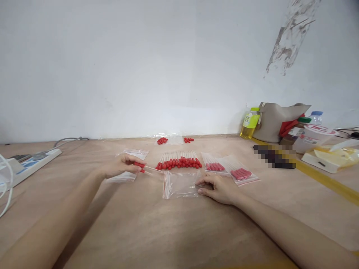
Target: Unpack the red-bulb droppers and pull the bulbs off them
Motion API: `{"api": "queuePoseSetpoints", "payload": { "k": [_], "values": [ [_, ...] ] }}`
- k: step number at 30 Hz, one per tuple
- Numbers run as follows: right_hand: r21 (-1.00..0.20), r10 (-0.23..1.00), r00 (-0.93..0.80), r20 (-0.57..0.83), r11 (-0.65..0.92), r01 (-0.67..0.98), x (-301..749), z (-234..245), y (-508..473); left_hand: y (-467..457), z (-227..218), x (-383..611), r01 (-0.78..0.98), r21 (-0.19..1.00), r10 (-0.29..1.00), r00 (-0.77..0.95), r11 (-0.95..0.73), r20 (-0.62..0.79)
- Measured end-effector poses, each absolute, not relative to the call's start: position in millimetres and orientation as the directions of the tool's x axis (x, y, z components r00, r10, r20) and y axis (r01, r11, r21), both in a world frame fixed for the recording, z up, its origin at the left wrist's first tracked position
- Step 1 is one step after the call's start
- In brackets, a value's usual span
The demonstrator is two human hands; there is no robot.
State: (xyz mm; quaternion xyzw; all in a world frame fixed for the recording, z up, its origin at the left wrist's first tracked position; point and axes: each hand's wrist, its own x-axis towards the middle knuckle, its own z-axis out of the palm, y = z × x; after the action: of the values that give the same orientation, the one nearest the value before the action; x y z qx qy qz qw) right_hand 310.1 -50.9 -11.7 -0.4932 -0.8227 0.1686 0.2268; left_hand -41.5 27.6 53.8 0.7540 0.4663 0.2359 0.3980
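My left hand (123, 167) is closed on a few red-tipped sticks (138, 164), holding them by the red ends. Their thin pale stems point right, towards a clear zip bag (179, 185) lying flat in front of me. At the bag's right end, my right hand (217, 188) pinches its edge between thumb and fingers. Behind the bag, a row of red-tipped sticks (179, 162) lies with the red ends towards me. Two filled zip bags of such sticks, a nearer one (240, 174) and a farther one (215, 166), lie beyond my right hand. More flat bags (127, 177) lie partly under my left hand.
Small red pieces (162, 141) rest on clear plastic by the wall. At left stands a white power strip (36, 166) with cables. On the right are a yellow-green bottle (249, 123), a grey bag (273, 123), a lidded tub (314, 139), a tissue pack (332, 157) and a blurred dark object (273, 157).
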Motion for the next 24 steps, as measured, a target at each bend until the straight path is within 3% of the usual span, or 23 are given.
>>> {"api": "queuePoseSetpoints", "payload": {
  "k": [3, 6, 8, 10, 13, 16, 19, 24],
  "values": [
    [-0.498, 0.897, -0.398, 0.194, 0.440, 0.747, 308.8, -10.3, -51.3, 29.6, 70.1, -59.8, 0.562, 0.798, 0.970, 0.211, -0.219, 0.118],
    [-0.495, 0.906, -0.382, 0.184, 0.421, 0.760, 308.5, -10.4, -50.5, 34.4, 68.1, -56.2, 0.630, 0.714, 0.910, -0.029, -0.304, 0.414],
    [-0.505, 0.901, -0.388, 0.193, 0.430, 0.748, 308.9, -11.5, -49.8, 41.8, 55.1, -42.4, 0.725, 0.565, 0.790, -0.048, -0.393, 0.611],
    [-0.514, 0.892, -0.401, 0.208, 0.448, 0.731, 309.4, -12.6, -49.5, 50.1, 38.5, -23.2, 0.825, 0.313, 0.705, 0.139, -0.471, 0.695],
    [-0.505, 0.886, -0.406, 0.226, 0.463, 0.729, 310.0, -13.3, -49.8, 57.7, 19.6, 7.2, 0.887, -0.082, 0.672, 0.401, -0.454, 0.622],
    [-0.499, 0.885, -0.405, 0.229, 0.464, 0.732, 310.5, -14.1, -50.0, 56.9, 13.3, 30.2, 0.853, -0.310, 0.731, 0.520, -0.420, 0.442],
    [-0.506, 0.889, -0.403, 0.217, 0.455, 0.732, 310.9, -15.4, -49.3, 53.0, 11.9, 41.8, 0.816, -0.356, 0.746, 0.568, -0.456, 0.348],
    [-0.508, 0.885, -0.413, 0.215, 0.463, 0.727, 310.7, -15.2, -48.6, 50.4, 6.0, 43.2, 0.806, -0.315, 0.733, 0.589, -0.502, 0.340]
  ]
}}
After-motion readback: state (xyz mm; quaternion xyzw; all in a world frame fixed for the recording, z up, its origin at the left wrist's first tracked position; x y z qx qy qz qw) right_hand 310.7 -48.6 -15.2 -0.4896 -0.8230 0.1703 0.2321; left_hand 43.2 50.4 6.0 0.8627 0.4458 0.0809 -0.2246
